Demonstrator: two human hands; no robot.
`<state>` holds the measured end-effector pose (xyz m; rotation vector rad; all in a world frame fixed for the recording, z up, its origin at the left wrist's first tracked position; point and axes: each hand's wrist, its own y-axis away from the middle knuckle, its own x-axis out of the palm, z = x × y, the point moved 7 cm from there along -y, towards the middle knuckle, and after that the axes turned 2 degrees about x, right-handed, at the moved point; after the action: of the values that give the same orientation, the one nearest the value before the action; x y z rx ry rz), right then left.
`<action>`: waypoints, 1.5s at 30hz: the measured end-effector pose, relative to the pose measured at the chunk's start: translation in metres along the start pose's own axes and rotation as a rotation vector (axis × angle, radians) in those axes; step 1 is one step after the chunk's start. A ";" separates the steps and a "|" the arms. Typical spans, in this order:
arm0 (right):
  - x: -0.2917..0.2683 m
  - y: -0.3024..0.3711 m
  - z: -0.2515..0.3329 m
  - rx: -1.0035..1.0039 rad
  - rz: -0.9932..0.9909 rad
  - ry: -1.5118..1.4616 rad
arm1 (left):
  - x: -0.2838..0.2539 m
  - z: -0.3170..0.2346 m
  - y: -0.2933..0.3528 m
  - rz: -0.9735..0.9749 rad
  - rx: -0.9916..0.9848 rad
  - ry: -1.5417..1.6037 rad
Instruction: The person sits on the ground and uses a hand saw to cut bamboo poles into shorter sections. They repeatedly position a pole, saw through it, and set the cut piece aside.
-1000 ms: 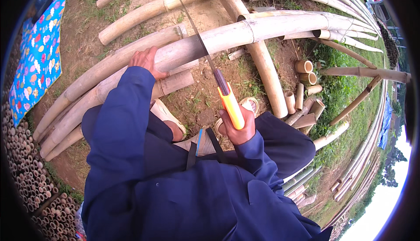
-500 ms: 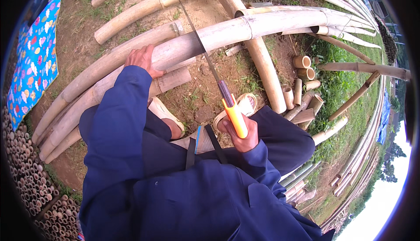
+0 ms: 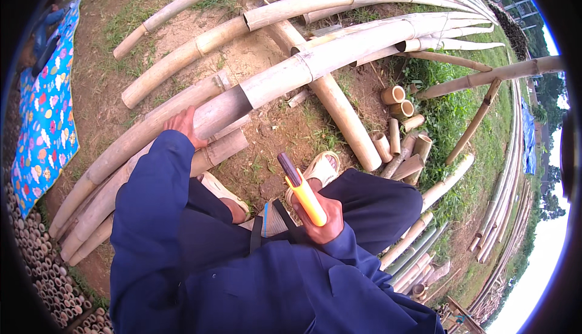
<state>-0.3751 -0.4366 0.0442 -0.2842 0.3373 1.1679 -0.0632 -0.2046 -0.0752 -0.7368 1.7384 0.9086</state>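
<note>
My right hand (image 3: pixel 324 220) is closed around the yellow handle of a handsaw (image 3: pixel 308 199), held above my right knee. Its dark front part points up and away; the blade beyond cannot be made out. My left hand (image 3: pixel 183 126) grips a thick bamboo pole (image 3: pixel 219 114) on my left, fingers over its top. A sharp break crosses that pole just beyond my hand. On its far side, a paler bamboo length (image 3: pixel 285 79) runs on to the upper right, slightly offset.
A bamboo log (image 3: pixel 345 115) lies crosswise under the pale length. Short cut bamboo pieces (image 3: pixel 400 111) lie to the right. More poles (image 3: pixel 200 46) stretch across beyond. A patterned blue cloth (image 3: pixel 51 115) hangs at far left, above stacked bamboo tubes (image 3: pixel 45 273). My sandalled feet (image 3: pixel 321 170) are on the ground ahead.
The saw has come away from the pole, back and down toward me. Where its blade crossed, the pole now shows a break with offset edges. My left hand stays on the pole.
</note>
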 end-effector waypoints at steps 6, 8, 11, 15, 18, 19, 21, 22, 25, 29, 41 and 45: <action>-0.026 0.006 0.026 -0.057 0.061 0.086 | -0.025 0.003 -0.004 -0.022 0.048 0.041; -0.021 -0.007 0.030 -0.043 0.088 0.074 | -0.057 0.005 -0.004 -0.079 0.042 -0.011; -0.006 -0.023 0.037 -0.017 0.082 0.014 | -0.074 0.026 -0.014 0.054 -0.030 0.031; 0.000 -0.006 0.052 0.029 0.125 0.052 | -0.063 0.056 -0.008 0.054 0.007 0.006; -0.017 0.018 0.041 0.050 0.079 0.111 | -0.054 0.047 -0.006 0.039 0.024 0.041; -0.014 0.008 0.038 0.064 0.070 0.096 | -0.052 0.044 -0.007 0.063 0.015 0.060; 0.018 -0.043 0.012 0.138 0.118 0.045 | -0.046 0.027 -0.015 0.115 0.030 0.102; 0.035 -0.073 0.007 0.214 0.116 0.013 | -0.046 0.024 -0.019 0.084 0.045 0.102; 0.045 -0.094 0.005 0.123 0.084 0.035 | -0.044 0.019 -0.015 0.099 0.054 0.100; 0.025 -0.067 0.017 0.240 0.121 -0.064 | -0.031 0.007 -0.002 0.203 0.099 0.115; 0.000 -0.025 0.029 0.089 0.106 0.013 | -0.024 0.008 -0.003 0.185 0.141 0.037; 0.002 -0.027 0.021 0.084 0.101 0.050 | -0.019 -0.003 -0.005 0.283 0.109 0.073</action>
<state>-0.3475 -0.4369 0.0639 -0.2246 0.4476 1.2439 -0.0550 -0.2086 -0.0572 -0.4640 1.9739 0.9767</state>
